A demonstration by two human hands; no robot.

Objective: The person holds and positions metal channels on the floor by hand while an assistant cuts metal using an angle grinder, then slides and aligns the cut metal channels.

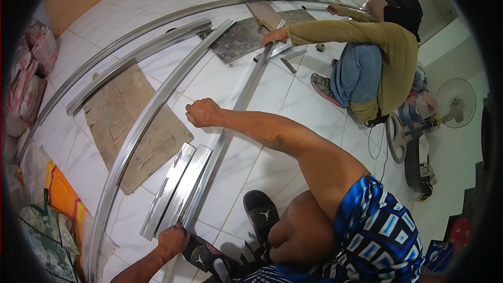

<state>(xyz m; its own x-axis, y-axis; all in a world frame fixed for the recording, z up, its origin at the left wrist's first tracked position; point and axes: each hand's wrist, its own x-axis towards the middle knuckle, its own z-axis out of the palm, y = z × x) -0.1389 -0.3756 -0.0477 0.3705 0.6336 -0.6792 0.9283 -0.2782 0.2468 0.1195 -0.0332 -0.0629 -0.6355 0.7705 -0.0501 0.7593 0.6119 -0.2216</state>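
Observation:
My left hand (173, 238) is closed at the near part of a long straight metal channel (214, 163), beside the lower ends of two short metal channels (178, 191) lying side by side on the floor. Farther up, my right hand (203, 112) is curled into a fist just left of the long channel; whatever it may hold is hidden. The channel passes under my right forearm. At its far end, a co-worker's hand (276, 36) grips it. This co-worker crouches in an olive long-sleeved top (398, 65) and jeans.
Long metal channels (157, 99) lie to the left, over a worn wooden board (126, 120). A dark board (236, 42) and a plank (259, 8) are farther off. Bags (31, 78) stand at the left wall. A fan (455, 106) is at right, on white tile.

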